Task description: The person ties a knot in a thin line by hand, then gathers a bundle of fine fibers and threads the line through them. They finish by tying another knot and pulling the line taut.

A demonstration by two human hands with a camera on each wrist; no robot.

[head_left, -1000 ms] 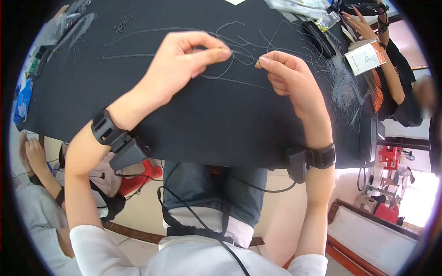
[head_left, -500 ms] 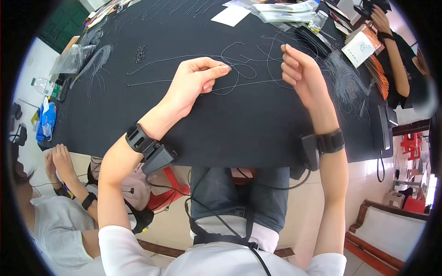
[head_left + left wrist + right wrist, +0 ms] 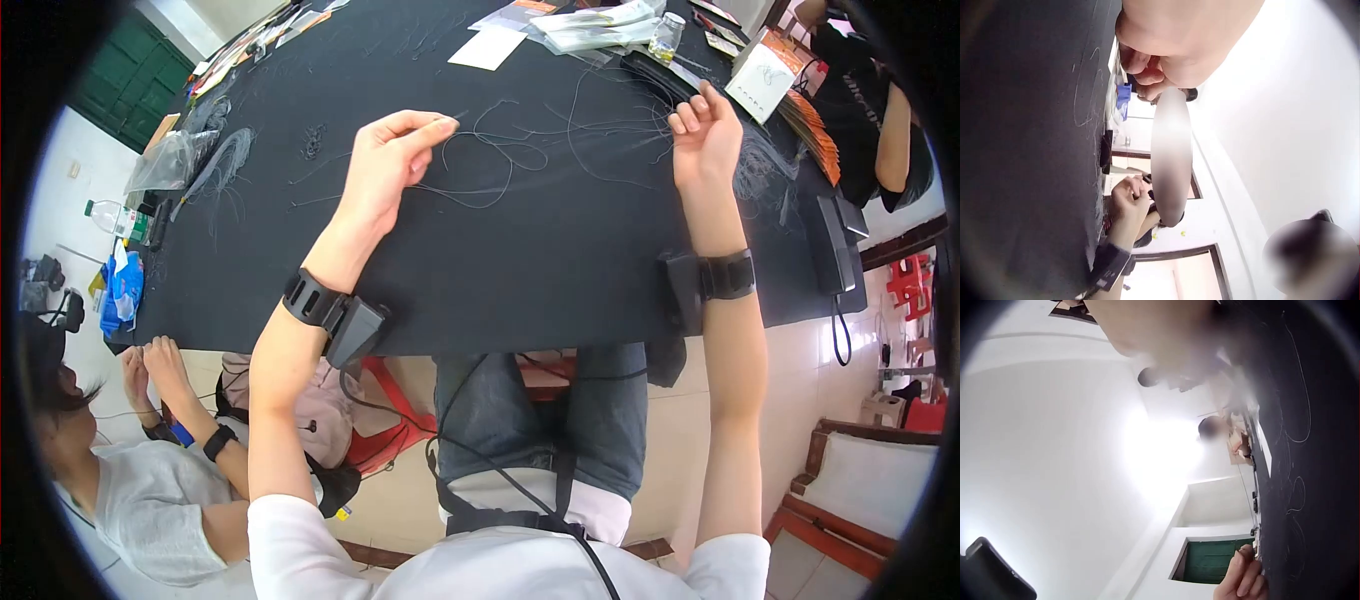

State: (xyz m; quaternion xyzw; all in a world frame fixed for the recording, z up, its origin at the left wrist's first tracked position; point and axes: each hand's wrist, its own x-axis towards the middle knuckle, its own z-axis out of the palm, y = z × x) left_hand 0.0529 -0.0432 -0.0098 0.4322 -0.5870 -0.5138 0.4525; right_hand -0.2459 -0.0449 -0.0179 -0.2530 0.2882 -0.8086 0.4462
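Thin grey cord (image 3: 508, 178) lies in loose loops on the black table. The left hand (image 3: 385, 170) pinches a piece of it between thumb and index finger, at the left side of the loops. Farther right, the right hand (image 3: 707, 140) is raised with bent fingers, thumb and index tips together; a fine strand arches towards them, its end too faint to see. In the left wrist view, the left hand (image 3: 1179, 37) hides its own fingertips. The right wrist view shows the right hand (image 3: 1160, 328) blurred, and the left hand's pinching fingers low down.
Clear packets (image 3: 600, 25), a small jar (image 3: 667, 36) and a white card (image 3: 487, 47) lie at the back. A white box (image 3: 765, 75) and a cord bundle (image 3: 765, 170) are at right; a plastic bag (image 3: 170, 160) and bottle (image 3: 115, 218) at left. Another person sits at left.
The right hand has moved away to the right and up from the left hand, widening the gap between them. The left hand keeps its pinch; the head view has shifted.
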